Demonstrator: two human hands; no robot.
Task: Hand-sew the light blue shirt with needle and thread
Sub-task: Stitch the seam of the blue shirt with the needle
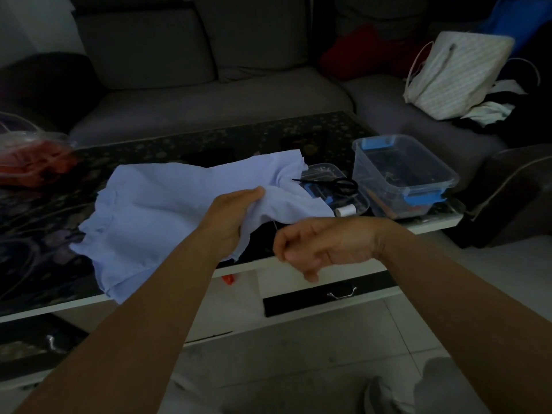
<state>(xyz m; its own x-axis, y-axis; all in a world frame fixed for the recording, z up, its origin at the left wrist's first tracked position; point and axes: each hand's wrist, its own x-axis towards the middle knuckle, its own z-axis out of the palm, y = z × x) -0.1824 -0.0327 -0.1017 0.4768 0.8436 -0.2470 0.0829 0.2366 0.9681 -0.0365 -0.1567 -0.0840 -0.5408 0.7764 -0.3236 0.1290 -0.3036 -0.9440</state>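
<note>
Light blue shirt (155, 204) in left hand (230, 222); right hand (322, 243) curled.

Your left forearm (143, 330) and right forearm (466, 297) are bare from the lower edge of view up to the wrists. Your left hand (230, 222) and right hand (322, 243) are bare as well. At the bottom right, pale grey cloth (436, 383) covers what looks like your knee. The dim light hides its detail.
</note>
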